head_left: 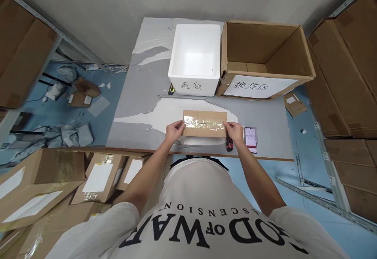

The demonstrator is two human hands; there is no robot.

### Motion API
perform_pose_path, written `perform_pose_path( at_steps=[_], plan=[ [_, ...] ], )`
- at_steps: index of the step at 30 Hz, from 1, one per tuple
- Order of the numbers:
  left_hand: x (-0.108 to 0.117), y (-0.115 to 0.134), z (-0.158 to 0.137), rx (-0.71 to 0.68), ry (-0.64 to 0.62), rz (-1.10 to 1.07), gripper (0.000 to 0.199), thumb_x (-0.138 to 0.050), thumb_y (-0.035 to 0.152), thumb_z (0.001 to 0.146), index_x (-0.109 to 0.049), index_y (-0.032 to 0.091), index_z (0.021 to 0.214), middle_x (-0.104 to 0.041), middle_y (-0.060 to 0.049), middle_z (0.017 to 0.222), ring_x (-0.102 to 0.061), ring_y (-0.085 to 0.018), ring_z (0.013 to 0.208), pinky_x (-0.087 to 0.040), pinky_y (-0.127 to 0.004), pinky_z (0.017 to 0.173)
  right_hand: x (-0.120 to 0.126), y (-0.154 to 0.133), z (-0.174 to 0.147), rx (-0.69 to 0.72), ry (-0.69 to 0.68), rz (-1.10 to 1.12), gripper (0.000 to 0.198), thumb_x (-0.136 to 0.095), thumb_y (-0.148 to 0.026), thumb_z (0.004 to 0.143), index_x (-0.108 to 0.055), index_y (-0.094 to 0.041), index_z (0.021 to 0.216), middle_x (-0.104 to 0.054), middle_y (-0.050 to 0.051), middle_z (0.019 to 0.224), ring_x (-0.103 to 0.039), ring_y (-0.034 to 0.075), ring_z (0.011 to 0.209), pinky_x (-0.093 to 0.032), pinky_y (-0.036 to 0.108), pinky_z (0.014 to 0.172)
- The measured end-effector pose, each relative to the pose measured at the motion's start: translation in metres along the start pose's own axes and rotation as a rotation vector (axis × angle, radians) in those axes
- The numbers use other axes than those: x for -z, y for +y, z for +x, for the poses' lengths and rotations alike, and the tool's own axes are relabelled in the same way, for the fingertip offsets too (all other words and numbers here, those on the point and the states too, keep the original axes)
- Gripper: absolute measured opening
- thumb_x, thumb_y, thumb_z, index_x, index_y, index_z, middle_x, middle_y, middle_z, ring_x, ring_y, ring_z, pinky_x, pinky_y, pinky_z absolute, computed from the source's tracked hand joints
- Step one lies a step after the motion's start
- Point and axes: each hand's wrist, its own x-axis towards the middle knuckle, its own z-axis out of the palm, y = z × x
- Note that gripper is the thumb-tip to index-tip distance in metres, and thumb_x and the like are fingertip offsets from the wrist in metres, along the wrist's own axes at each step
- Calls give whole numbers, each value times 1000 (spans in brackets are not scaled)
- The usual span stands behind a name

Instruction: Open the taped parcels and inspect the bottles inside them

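Observation:
A small flat cardboard box (205,132) with clear tape along its middle is between my hands at the table's front. My left hand (174,130) grips its left end with thumb and fingers. On the opposite end, my right hand (233,131) pinches the edge. Just below the right hand lies a red and black utility knife (229,143), partly covered by the box and hand. A phone (251,139) with a lit timer screen rests right of that hand.
Behind the cardboard box stand a white foam box (194,85) and a large open carton (300,77), both with handwritten characters. A yellow and black cutter (171,89) lies beside the foam box. Taped parcels (100,180) are piled at left; shelves with cartons (338,74) flank the right.

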Motion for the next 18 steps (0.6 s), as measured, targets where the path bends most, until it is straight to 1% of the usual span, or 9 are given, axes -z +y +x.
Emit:
perform_pose_path(
  at_steps=[3, 7, 10, 12, 15, 18],
  plan=[
    [-1, -2, 1, 17, 8, -50, 55, -70, 48, 72, -68, 11, 112, -71, -13, 108, -67, -25, 99, -53, -37, 91, -3, 4, 4, -18, 8, 32, 49, -62, -63, 72, -75, -17, 82, -76, 10, 88, -68, 25, 83, -51, 32, 77],
    [-4, -4, 2, 36, 36, -93, 55, -71, 48, 71, -68, 12, 112, -71, -13, 108, -67, -24, 100, -52, -38, 93, -10, 10, 6, -47, 36, 84, 52, -61, -65, 71, -74, -16, 84, -75, 11, 87, -68, 24, 81, -50, 33, 78],
    [-6, -7, 1, 39, 45, -108, 54, -70, 49, 72, -67, 13, 113, -71, -13, 109, -66, -24, 102, -51, -38, 95, -13, 13, 6, -49, 34, 126, 54, -60, -65, 72, -73, -14, 87, -74, 12, 89, -67, 23, 81, -50, 33, 79],
    [-6, -11, 0, 50, 41, -143, 54, -66, 50, 75, -66, 13, 114, -69, -13, 113, -64, -24, 106, -51, -38, 95, -13, 15, 5, -38, 20, 168, 55, -57, -64, 74, -71, -13, 90, -74, 12, 92, -66, 22, 83, -50, 33, 79],
    [-5, -17, -3, 89, 18, -249, 54, -57, 51, 81, -62, 14, 120, -65, -13, 122, -61, -24, 114, -52, -39, 94, -12, 24, -2, -20, -2, 251, 54, -50, -59, 80, -69, -12, 100, -72, 13, 101, -66, 23, 92, -51, 34, 83],
    [-4, -26, -10, 104, -32, -268, 55, -60, 45, 79, -60, 13, 123, -62, -12, 127, -57, -25, 119, -47, -40, 101, -13, 42, -12, -9, -54, 285, 50, -49, -48, 82, -63, -15, 118, -66, 14, 119, -64, 23, 105, -49, 38, 93]
  ],
)
